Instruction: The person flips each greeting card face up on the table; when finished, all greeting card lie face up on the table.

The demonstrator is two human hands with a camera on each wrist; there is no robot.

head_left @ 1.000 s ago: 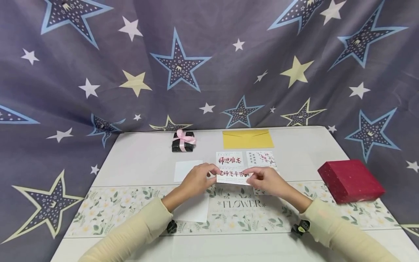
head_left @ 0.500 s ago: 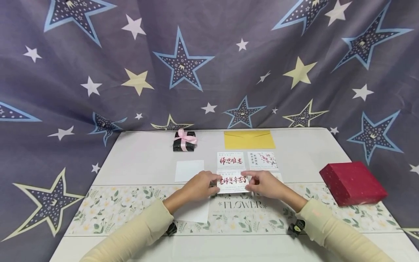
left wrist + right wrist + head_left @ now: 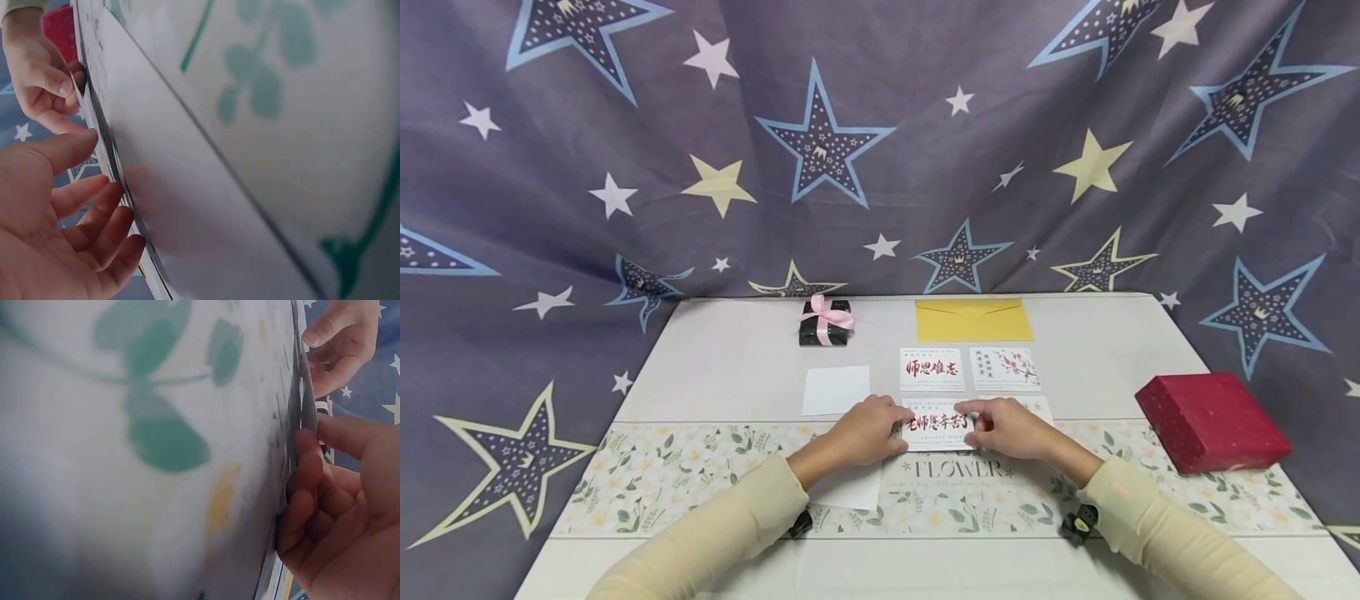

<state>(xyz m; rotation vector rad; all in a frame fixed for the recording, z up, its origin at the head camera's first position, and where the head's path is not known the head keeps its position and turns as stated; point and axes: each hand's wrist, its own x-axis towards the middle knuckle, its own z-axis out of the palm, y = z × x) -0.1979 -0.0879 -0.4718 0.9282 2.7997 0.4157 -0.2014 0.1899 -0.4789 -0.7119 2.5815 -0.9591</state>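
Observation:
A white card with red Chinese characters [image 3: 936, 427] lies low over the table, in front of a similar red-lettered card [image 3: 932, 369]. Its left edge is held by my left hand [image 3: 871, 429], thumb near the lower corner and index finger higher up. On the opposite edge, my right hand [image 3: 1011, 427] pinches the card between thumb and fingers. The right wrist view shows the card's thin edge [image 3: 308, 403] at the right thumb tip. A card with pink blossoms [image 3: 1006, 369] lies behind the right hand, which partly covers another card [image 3: 1037, 407].
A blank white card [image 3: 837, 390] and a larger white sheet [image 3: 857, 490] lie on the left, the sheet partly under the left hand. Farther back are a black gift box with pink ribbon [image 3: 824, 323] and a yellow envelope [image 3: 973, 321]. A red box [image 3: 1213, 421] stands at right.
Both hands have brought the red-lettered card toward the front and lower. It no longer overlaps the card behind it, and a gap now shows between them.

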